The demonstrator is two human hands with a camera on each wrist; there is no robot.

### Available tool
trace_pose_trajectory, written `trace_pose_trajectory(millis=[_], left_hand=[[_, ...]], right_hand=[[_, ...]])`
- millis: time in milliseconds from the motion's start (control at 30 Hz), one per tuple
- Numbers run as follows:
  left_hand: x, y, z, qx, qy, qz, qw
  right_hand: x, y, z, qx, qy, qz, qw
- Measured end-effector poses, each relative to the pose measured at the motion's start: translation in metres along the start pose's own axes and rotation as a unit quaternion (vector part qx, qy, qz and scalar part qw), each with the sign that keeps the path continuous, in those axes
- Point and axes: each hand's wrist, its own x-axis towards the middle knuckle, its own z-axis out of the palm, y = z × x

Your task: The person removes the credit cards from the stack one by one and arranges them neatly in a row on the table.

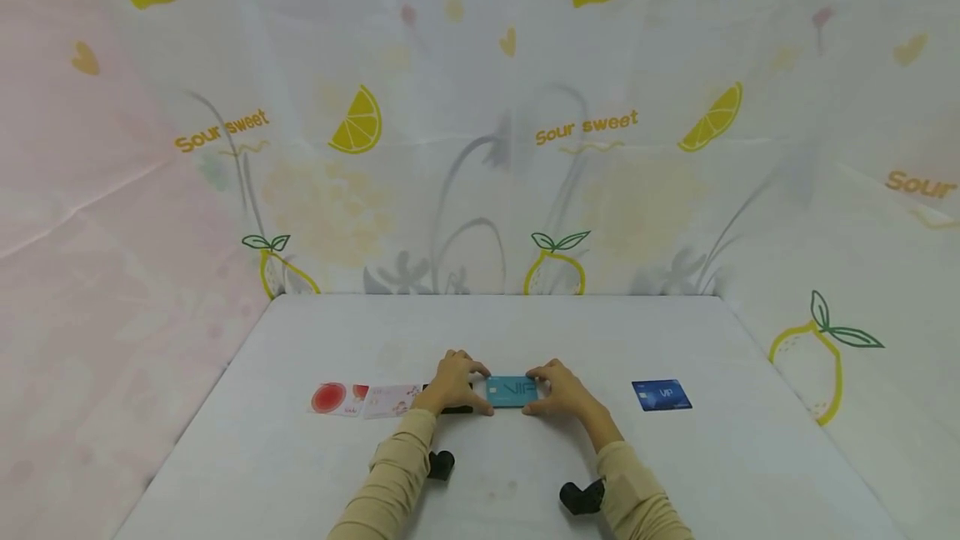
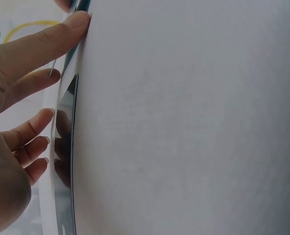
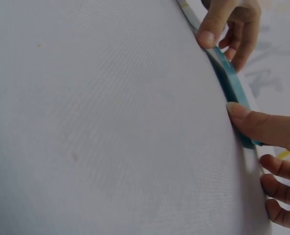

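A teal card with a chip and large "VIP" lettering is low over the white table between my two hands in the head view. My left hand holds its left end, thumb at the near edge and index finger at the far edge. At the right end my right hand pinches the card the same way. In the right wrist view both thumbs touch the long near edge of the teal card. A black card lies partly hidden under my left hand; its glossy surface reflects the fingers.
Left of the black card lie a pale pink flowered card and a white card with a red circle, in a row. A dark blue VIP card lies apart on the right. Lemon-print cloth walls the white table.
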Motion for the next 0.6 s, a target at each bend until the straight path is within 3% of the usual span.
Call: trace_pose_trajectory(millis=[600], left_hand=[[-0.0058, -0.0045, -0.0017, -0.017, 0.009, -0.004, 0.9998]], right_hand=[[0.0008, -0.0035, 0.0042, -0.003, 0.002, -0.009, 1.000]])
